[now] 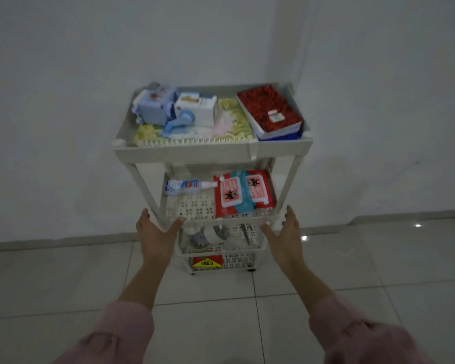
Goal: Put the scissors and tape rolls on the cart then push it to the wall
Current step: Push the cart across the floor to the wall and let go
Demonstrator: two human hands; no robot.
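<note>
Cart (213,151), center frame, stands close to the wall (63,101); push looks nearly done. Left hand (155,229) & right hand (286,232) open, fingers spread, beside its legs. Scissors/tape rolls probably on lower shelf, unclear.

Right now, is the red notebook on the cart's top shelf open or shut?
Shut: the red notebook lies flat, its cover closed over the pages.

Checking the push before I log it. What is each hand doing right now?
Left hand: open, holding nothing, thumb at the cart middle shelf rim.
Right hand: open, holding nothing, beside the cart's right leg.
</note>
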